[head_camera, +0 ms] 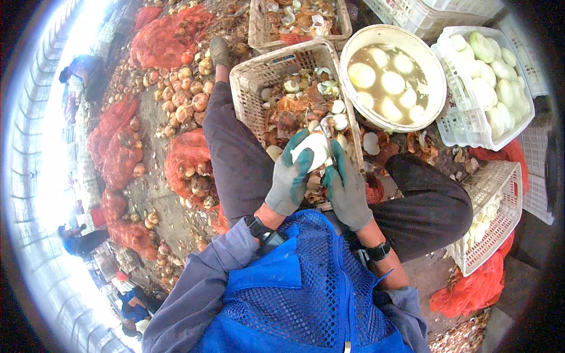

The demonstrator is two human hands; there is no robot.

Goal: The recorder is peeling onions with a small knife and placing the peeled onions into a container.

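Observation:
My left hand [289, 176], in a grey and green work glove, grips a peeled white onion [314, 150] over the near edge of a plastic crate [291, 55]. Against the onion's right side lies my right hand [346, 185], gloved alike, with its fingers bent round what looks like a thin blade, mostly hidden. Brown onion skins [295, 110] and several pale onion pieces fill the crate below both hands.
A round tub [346, 95] of murky water with floating peeled onions stands beyond the crate. To its right is a white crate [450, 128] of peeled onions. Unpeeled onions [183, 99] and red mesh sacks [170, 37] lie left. Other people work at far left.

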